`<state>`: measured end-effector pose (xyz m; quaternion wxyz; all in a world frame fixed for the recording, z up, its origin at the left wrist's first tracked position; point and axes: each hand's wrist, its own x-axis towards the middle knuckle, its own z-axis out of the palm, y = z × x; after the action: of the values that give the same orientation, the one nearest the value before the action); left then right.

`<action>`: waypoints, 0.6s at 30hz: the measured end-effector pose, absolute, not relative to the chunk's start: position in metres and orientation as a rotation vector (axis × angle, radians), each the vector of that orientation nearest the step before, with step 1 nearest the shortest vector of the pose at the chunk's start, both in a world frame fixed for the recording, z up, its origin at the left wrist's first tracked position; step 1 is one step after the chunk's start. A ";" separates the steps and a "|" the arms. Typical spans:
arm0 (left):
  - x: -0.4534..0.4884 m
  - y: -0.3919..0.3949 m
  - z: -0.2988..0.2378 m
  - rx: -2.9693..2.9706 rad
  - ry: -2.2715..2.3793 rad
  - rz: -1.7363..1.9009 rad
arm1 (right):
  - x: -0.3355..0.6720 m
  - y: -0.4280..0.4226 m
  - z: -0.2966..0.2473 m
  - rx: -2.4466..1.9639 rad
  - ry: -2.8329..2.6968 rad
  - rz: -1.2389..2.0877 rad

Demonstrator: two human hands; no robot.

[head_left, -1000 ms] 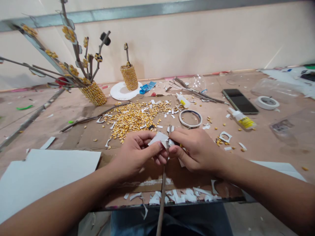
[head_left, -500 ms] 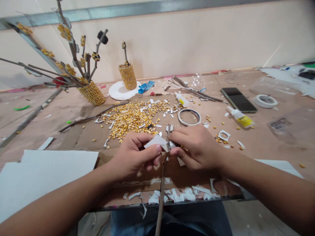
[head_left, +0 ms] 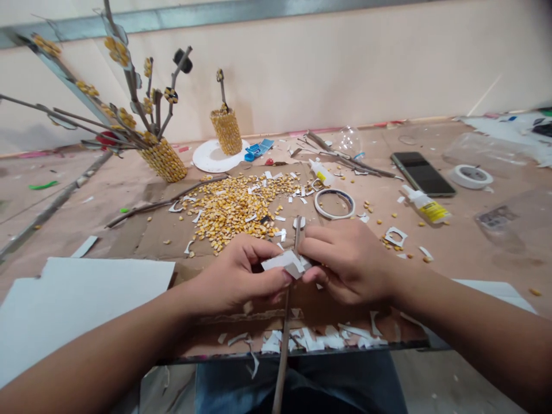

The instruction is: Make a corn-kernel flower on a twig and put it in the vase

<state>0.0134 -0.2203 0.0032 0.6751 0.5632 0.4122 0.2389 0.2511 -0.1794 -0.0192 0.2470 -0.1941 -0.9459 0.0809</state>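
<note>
My left hand [head_left: 239, 276] and my right hand [head_left: 351, 259] meet at the middle of the table, both pinched on a small white paper piece [head_left: 287, 261]. The paper is wrapped against a thin brown stick [head_left: 285, 322] that runs from between my fingers down past the table's front edge. Just beyond my hands lies a heap of corn kernels [head_left: 235, 204] on brown cardboard [head_left: 146, 236]. White paper scraps [head_left: 319, 340] lie along the front edge below my hands.
A tape ring [head_left: 334, 203], two glue bottles [head_left: 425, 206] [head_left: 321, 172], a phone [head_left: 421, 173] and a tape roll [head_left: 472, 176] lie to the right. Kernel-covered vases with twigs [head_left: 166, 161] [head_left: 226, 129] stand at the back left. White sheets [head_left: 81, 299] lie at the front left.
My fingers have shifted slightly on the paper, which now lies flatter against the stick. The view has tilted a little; the hands stay in the same place.
</note>
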 end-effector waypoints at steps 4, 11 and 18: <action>0.013 -0.221 0.005 1.283 0.915 0.504 | 0.253 -0.177 -0.020 -0.521 -2.572 0.224; 0.015 -0.218 0.004 1.339 0.890 0.406 | 0.253 -0.178 -0.021 -0.501 -2.648 0.214; 0.022 -0.216 0.000 1.199 0.921 0.677 | 0.249 -0.177 -0.023 -0.583 -2.528 0.164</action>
<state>0.0224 -0.2164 -0.0003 0.6761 0.5334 0.4095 0.3011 0.2492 -0.1772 -0.0230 0.2677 -0.2160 -0.9370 0.0609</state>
